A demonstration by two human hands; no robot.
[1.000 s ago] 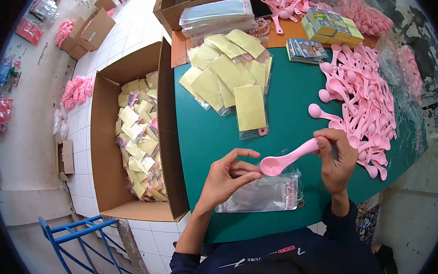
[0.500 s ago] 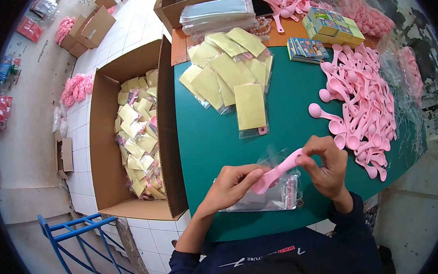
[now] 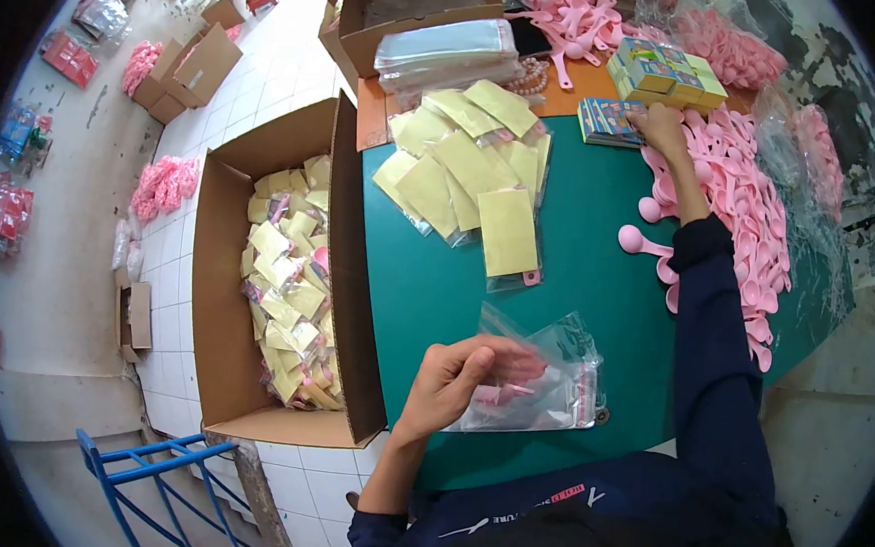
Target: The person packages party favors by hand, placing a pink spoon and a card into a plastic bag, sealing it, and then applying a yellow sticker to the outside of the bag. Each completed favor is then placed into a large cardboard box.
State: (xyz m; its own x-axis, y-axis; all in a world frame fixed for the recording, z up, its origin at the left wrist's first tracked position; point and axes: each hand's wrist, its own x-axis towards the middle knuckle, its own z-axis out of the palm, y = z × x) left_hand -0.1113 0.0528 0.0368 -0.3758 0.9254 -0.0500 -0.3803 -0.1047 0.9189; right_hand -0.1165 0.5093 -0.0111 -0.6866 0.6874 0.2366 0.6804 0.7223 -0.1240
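My left hand [image 3: 454, 379] grips a clear plastic bag [image 3: 543, 376] near the front of the green table [image 3: 437, 284]; a pink spoon [image 3: 502, 392] lies inside the bag. My right hand [image 3: 659, 126] is stretched far across the table and rests on a stack of small printed cards [image 3: 609, 122], beside the heap of pink spoons [image 3: 752, 203]. Whether its fingers pinch a card cannot be made out.
Yellow-carded packets [image 3: 469, 170] lie spread on the table's far left. An open cardboard box [image 3: 287, 274] of filled packets stands on the floor to the left. Coloured boxes [image 3: 665, 69] and clear bag stacks [image 3: 441, 48] sit at the back. A blue frame [image 3: 160, 477] is lower left.
The pink spoon went from my right hand into the bag. My right hand let go of it and reached out to the card stack at the back of the table.
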